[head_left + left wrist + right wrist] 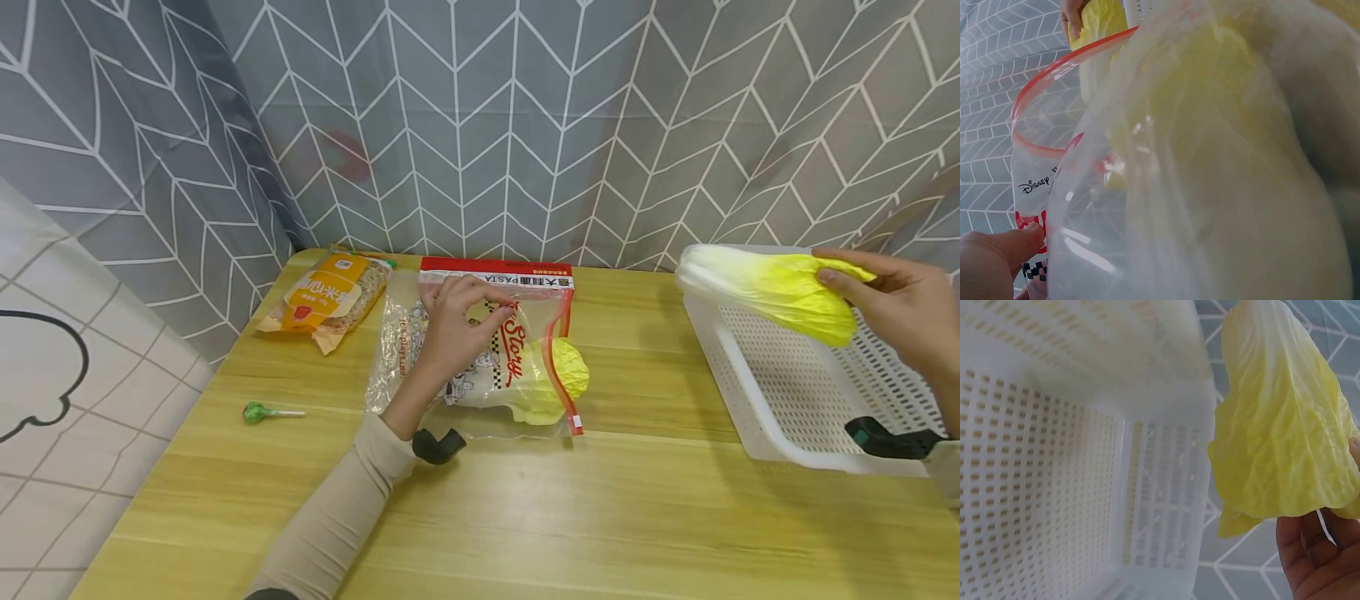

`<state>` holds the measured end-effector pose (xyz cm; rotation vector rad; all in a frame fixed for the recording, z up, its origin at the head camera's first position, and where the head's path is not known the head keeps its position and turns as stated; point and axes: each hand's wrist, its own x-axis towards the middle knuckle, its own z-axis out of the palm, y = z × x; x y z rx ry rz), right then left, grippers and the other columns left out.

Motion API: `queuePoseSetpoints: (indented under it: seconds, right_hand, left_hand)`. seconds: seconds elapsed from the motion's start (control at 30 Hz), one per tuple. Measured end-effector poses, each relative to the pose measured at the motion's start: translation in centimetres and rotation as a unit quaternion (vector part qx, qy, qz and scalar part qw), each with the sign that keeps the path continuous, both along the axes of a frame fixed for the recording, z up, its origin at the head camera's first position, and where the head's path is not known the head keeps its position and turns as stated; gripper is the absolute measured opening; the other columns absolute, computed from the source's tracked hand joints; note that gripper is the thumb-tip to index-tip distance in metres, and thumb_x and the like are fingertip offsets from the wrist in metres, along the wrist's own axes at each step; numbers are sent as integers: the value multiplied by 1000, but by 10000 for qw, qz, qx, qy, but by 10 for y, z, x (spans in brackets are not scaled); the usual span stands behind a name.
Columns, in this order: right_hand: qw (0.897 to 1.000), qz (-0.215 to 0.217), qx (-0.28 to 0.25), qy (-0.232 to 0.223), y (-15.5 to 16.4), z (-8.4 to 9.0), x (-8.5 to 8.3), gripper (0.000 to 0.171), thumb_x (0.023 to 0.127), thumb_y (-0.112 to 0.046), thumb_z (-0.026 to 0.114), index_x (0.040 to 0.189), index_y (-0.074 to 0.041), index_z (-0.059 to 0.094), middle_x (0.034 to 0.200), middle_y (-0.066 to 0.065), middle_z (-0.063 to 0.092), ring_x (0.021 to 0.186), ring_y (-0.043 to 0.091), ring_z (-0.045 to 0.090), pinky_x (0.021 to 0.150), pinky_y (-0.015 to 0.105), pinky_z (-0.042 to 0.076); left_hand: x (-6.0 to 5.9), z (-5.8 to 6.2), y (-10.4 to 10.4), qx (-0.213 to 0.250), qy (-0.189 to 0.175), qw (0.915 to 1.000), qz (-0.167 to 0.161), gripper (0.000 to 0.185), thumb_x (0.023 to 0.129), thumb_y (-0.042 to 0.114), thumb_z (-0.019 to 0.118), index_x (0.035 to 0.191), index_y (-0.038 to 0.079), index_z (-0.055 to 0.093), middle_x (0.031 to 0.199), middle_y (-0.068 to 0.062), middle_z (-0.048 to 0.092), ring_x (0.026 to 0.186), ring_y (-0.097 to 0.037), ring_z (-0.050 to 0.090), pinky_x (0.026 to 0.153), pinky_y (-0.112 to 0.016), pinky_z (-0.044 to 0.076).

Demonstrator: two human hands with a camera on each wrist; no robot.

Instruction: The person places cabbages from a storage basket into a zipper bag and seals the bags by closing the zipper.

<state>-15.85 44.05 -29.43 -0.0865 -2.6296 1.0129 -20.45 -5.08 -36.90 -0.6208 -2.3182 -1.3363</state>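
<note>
"Both full?"
"Left hand [461, 317] pinches the clear, red-edged plastic bag [517, 354]; right hand [903, 304] grips the long yellow-and-white cabbage leaf [783, 290] above the white mesh basket [738, 367]."
"Lying how?"
"Crosswise, white end pointing left, toward the bag's open mouth."

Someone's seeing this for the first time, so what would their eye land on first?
Probably the yellow-and-white cabbage in the right grip, beside the white basket at the far right. Next, the red-edged clear bag near the middle, with a second cabbage in it and the left grip pinching the plastic. Behind, the gray curtain shows bold white zigzags.
</note>
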Motion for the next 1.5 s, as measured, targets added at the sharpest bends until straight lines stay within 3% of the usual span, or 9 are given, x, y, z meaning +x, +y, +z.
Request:
queuePoseSetpoints:
  seconds: [0.37,0.6,0.77,0.97,1.13,1.5]
  right_hand:
    - [9971,656,-362,-108,-40,6,1,37,100,-22,66,137,-17,66,101,-33,64,70,-4,60,59,11,49]
    - [9848,1525,-816,139,-70,-4,-1,33,98,-2,64,130,-1,68,107,-22,74,70,0,67,60,14,52]
    - [9842,1610,-726,103,-94,-8,4,31,98,-5,66,128,-2,69,106,-23,74,63,2,58,52,20,45]
    - [9838,1631,-699,-257,-118,-13,7,28,98,-11,67,125,-6,72,101,-24,73,63,7,60,53,22,48]
    - [9816,1714,-506,-673,-131,-21,8,29,100,-22,67,126,-10,72,100,-27,69,46,12,31,45,34,31]
    - [9745,2152,-487,-407,-135,-27,10,24,99,-10,65,122,-6,73,110,-26,69,45,17,25,48,34,34]
  left_hand:
    - [-1,0,-1,67,-60,10000,-9,8,90,18,78,97,18,78,102,2,72,114,-19,56,114,-61,10]
    - [-1,-1,-1,43,14,10000,34,7,89,20,79,96,18,78,100,2,71,113,-18,57,113,-62,12]
    - [-2,-1,0,38,-48,9999,135,8,90,21,79,96,17,78,100,2,72,113,-19,57,115,-61,11]
    - [-2,2,0,103,-91,9997,221,9,90,22,79,96,17,78,100,1,73,113,-20,57,117,-63,9]
    - [-1,4,-1,168,-156,9994,260,9,91,22,78,98,17,78,103,1,73,115,-19,57,116,-64,10]
    - [-2,3,-1,284,-109,9988,386,9,90,21,79,97,16,78,102,0,74,116,-20,59,116,-64,8]
